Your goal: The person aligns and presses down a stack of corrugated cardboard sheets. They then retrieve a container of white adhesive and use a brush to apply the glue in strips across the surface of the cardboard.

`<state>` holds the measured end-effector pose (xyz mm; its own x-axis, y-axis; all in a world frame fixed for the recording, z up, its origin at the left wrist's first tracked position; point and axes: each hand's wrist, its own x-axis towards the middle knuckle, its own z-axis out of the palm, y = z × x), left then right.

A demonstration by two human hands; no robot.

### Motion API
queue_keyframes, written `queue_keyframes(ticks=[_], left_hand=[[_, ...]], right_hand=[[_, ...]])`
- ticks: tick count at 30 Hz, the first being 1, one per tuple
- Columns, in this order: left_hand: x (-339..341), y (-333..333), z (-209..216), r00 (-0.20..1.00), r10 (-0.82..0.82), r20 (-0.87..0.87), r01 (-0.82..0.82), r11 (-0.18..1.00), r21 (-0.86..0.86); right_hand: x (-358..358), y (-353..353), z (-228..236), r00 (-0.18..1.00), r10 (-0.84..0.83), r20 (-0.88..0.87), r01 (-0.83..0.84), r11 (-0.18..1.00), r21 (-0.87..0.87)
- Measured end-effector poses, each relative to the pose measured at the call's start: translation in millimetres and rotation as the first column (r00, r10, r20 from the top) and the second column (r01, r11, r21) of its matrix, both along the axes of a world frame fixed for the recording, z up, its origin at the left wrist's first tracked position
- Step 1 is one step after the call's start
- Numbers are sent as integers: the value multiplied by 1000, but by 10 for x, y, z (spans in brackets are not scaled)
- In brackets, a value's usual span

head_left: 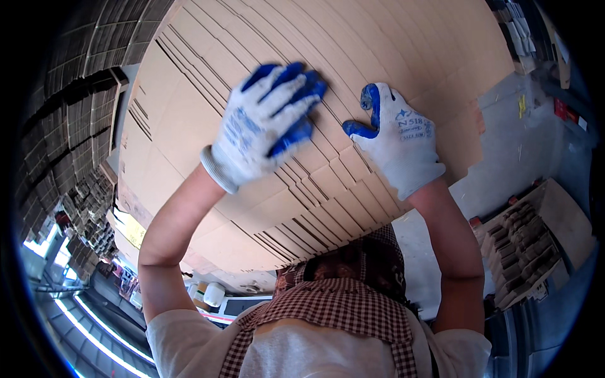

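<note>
Brown corrugated cardboard sheets (441,50) spread across the middle of the scene in a wide overlapping fan, their edges running as close-set slanting lines from the far side to the near side. Along the near side the sheets are cut with narrow slots, and at the right the outline steps unevenly; what carries them is hidden beneath.

Both hands wear white knit gloves with blue-coated fingers. The left hand (268,123) is over the middle of the sheets, slightly blurred, its grip released with the fingers extended; the right hand (397,135) is just beside it, back upward, thumb and forefinger parted in a loose curve.

At the near side, a brown checked apron (340,302) is close to the sheets' edge. On the right, pale grey floor (517,138) shows, with an open-topped box (570,217) of stacked brown pieces (520,252) at the near right. Tall, dim stacks of flattened cardboard (94,38) fill the far left. Bright strip lights (104,334) run through the near left corner, and a white container (214,294) is near the apron's left side.
</note>
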<state>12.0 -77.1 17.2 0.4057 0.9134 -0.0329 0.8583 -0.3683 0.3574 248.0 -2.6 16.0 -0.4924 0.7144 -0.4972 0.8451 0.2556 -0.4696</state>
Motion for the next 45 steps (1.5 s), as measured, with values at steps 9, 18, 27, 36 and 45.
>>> queue_keyframes(ticks=[9,18,27,36,45], left_hand=[[-135,244,-72,992,-118,-34,121,989,84],[-154,341,-149,986,-74,152,62,995,82],[-26,107,-120,974,-221,52,222,975,3],[52,-51,-66,991,-130,19,131,986,-101],[3,-111,-55,989,-146,-14,142,981,-130]], right_hand=[[-208,57,54,1000,17,-10,-17,1000,-8],[-251,180,1,998,57,17,-56,998,-38],[-283,152,5,991,104,82,-107,994,34],[-265,137,8,993,103,54,-106,993,58],[-258,158,-29,995,87,47,-87,996,12]])
